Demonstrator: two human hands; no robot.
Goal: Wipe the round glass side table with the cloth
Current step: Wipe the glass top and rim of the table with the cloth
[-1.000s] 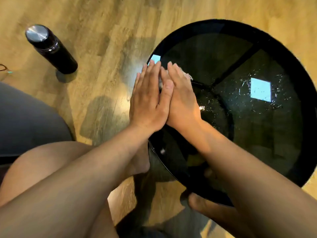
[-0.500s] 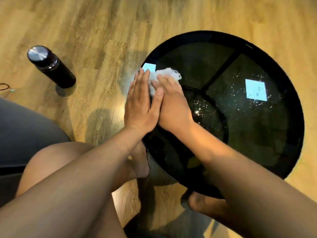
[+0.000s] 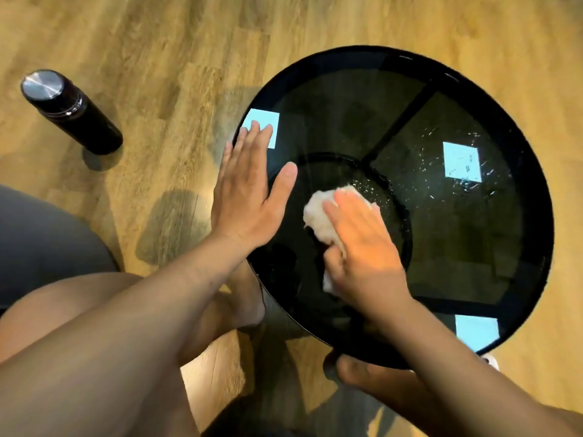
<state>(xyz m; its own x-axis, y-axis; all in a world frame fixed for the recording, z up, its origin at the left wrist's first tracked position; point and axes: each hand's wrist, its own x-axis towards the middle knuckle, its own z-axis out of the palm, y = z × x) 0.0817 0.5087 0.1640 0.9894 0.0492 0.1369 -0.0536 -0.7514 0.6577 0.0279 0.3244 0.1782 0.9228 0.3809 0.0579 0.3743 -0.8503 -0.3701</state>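
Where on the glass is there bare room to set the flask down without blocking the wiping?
The far arc of the glass table, beyond the left hand and the right hand on the cloth, is bare. The right side is also bare but speckled with droplets. The near-left is crowded by both hands. The flask stands on the floor.

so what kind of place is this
Probably a home living area. Wood-look plank flooring, a low round glass side table wiped with a cloth, a dark flask standing on the floor, and the person's bare feet beneath the table.
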